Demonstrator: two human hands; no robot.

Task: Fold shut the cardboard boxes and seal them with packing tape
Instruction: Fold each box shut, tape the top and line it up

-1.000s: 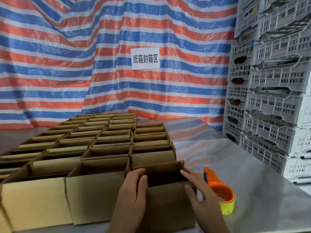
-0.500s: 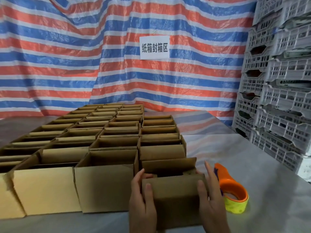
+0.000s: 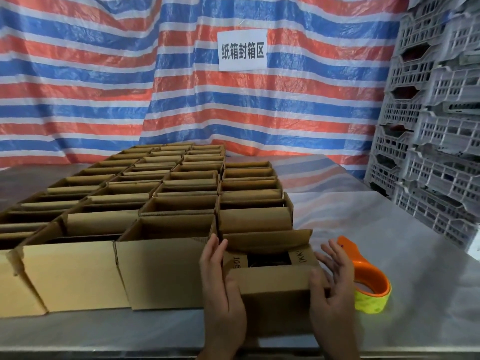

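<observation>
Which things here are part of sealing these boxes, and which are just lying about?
For the job: the box being folded, held between the left hand and right hand; the rows of open boxes; the tape dispenser beside it.
Just around: the stacked white crates; the striped tarp; the paper sign.

The left hand (image 3: 220, 289) and the right hand (image 3: 333, 289) are bare, with slim fingers. Each runs into a bare wrist and a short stretch of forearm, uncovered down to where they cross the near edge of the counter (image 3: 104, 331) and leave the view.
</observation>
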